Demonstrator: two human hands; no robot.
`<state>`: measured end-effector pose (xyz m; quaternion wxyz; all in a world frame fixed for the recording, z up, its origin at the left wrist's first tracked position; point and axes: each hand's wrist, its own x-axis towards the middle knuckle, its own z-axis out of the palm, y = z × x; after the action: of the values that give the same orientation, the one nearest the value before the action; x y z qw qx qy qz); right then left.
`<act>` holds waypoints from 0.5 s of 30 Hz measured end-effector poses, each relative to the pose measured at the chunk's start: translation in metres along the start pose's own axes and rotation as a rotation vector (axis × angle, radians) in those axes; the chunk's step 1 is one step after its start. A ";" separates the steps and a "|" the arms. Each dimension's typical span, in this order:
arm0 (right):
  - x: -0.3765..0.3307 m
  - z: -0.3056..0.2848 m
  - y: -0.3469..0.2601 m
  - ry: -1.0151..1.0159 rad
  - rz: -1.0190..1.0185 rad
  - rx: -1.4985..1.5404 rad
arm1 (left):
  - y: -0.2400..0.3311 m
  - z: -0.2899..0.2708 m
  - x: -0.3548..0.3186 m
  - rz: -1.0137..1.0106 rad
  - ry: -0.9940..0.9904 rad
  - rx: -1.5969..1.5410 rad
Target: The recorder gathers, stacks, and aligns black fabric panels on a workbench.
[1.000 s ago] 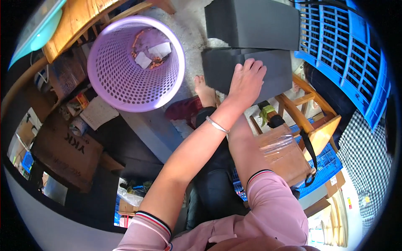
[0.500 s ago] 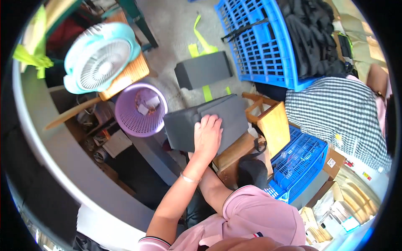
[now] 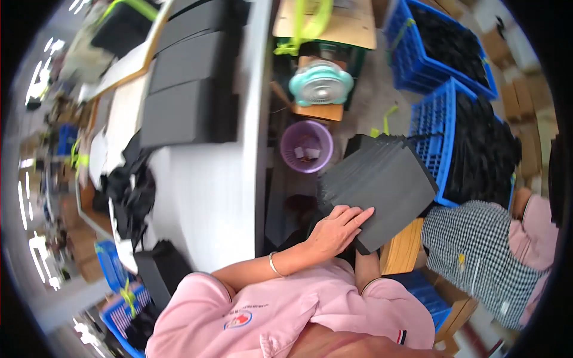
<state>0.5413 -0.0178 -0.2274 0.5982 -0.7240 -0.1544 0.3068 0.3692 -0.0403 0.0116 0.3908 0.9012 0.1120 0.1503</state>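
A thick, fanned stack of dark grey sheets is tilted in front of me, right of the white table. My left hand, with a bangle at the wrist, lies on its near left edge, fingers stretched out over the top sheet. Under the near corner of the stack goes my right forearm; the right hand itself is hidden beneath the sheets. What the sheets are made of I cannot make out.
Dark stacks stand on the white table at left. Beyond my hands are a purple basket and a turquoise fan. Blue crates of black pieces stand at right, near a person in a checked apron.
The view has swung left and up, bringing the table into sight. The grey stack has come up closer to me with both arms, its fanned edges now showing. My left hand still rests on it.
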 end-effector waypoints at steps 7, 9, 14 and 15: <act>-0.058 0.000 -0.050 -0.320 0.125 0.177 | 0.044 -0.069 -0.057 -0.137 0.243 -0.171; -0.078 -0.005 -0.066 -0.375 0.171 0.224 | 0.047 -0.084 -0.081 -0.214 0.294 -0.165; -0.100 -0.009 -0.111 -0.442 0.268 0.337 | 0.044 -0.107 -0.144 -0.376 0.550 -0.206; -0.112 -0.003 -0.141 -0.456 0.281 0.363 | 0.047 -0.108 -0.161 -0.396 0.615 -0.234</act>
<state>0.4779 -0.0523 -0.0624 0.6194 -0.5323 -0.1254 0.5632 0.1848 -0.0503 0.0868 0.4608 0.7241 0.3781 0.3470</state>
